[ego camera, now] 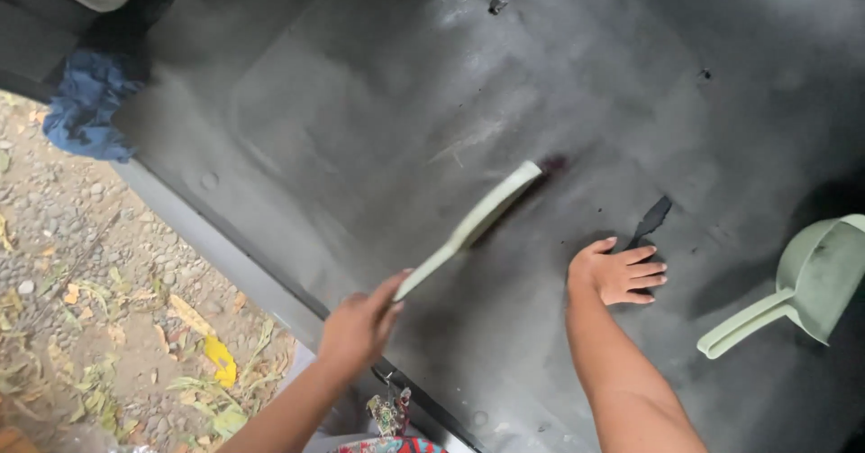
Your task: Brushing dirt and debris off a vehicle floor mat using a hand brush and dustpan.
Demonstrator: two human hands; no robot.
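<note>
left hand (359, 327): grip closed round pale green brush (478, 221) handle, bristles on dark vehicle floor (360, 129) | right hand (620, 273): open, flat on floor, holding nothing | green dustpan (811, 282) near right

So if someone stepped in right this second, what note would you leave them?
Left hand: grips the brush handle, bristle end down on the dark floor.
Right hand: flat on the floor, empty, beside a black scrap.
Dustpan: lies to the right, untouched.
Blue cloth: bunched at the floor's far left edge.
Done: cannot tell how much is swept.
Left: bits still dot the floor; nothing visible in the dustpan.
</note>
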